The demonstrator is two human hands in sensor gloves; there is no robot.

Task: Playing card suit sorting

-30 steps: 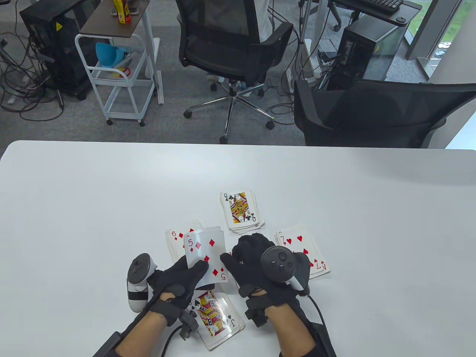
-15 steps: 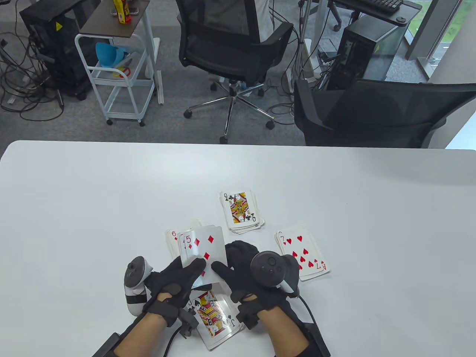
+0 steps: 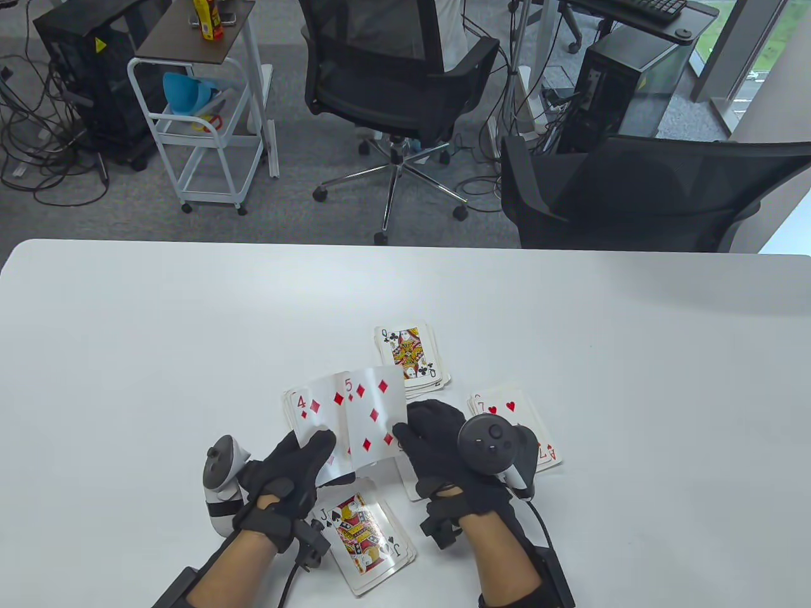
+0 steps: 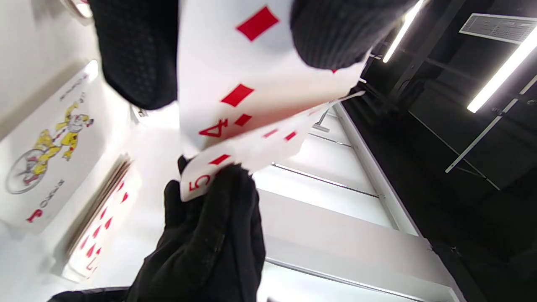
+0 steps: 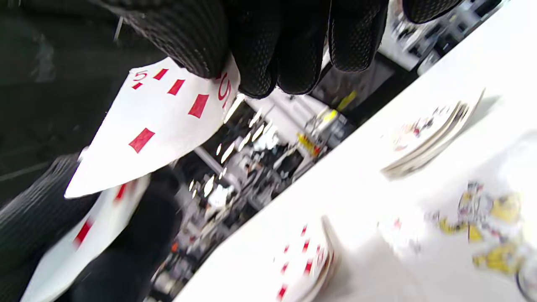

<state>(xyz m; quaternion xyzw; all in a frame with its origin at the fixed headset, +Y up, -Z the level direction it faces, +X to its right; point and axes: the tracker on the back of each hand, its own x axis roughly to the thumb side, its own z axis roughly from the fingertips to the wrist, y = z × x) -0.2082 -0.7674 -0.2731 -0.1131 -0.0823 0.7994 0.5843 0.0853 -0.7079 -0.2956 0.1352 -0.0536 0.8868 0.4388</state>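
Two gloved hands work at the near edge of the white bench [image 3: 190, 329]. Nearest of all lies a pile topped by the jack of spades [image 3: 364, 535], face up, between the wrists. Just above it, the left hand [image 3: 298, 472] holds the four of diamonds [image 3: 320, 415] off the bench, thumb curled over the card's lower edge with the other fingers behind it. The right hand [image 3: 437, 443] pinches the five of diamonds [image 3: 374, 411] by its right-hand edge; in the right wrist view the fingers [image 5: 260, 50] are closed on the card's corner by the printed index. The five overlaps the four's right side, and the left wrist view shows the two cards fanned, the five tucked behind the four.

Behind the held cards, a diamond pile [image 3: 291, 408] shows only its left edge on the bench. To the right, partly under the right hand's tracker [image 3: 488, 443], sits a hearts pile with the seven of hearts [image 3: 507, 415] on top. A joker [image 4: 46, 147] lies face up on the bench beside that pile in the left wrist view. Farther back is a pile topped by the queen of clubs [image 3: 408, 354].

Beyond the bench stand two black office chairs [image 3: 633, 190], and at the far left a white trolley [image 3: 203, 114] holding a blue funnel-like thing [image 3: 184, 92] on its middle shelf and a yellow packet [image 3: 208, 19] on top.
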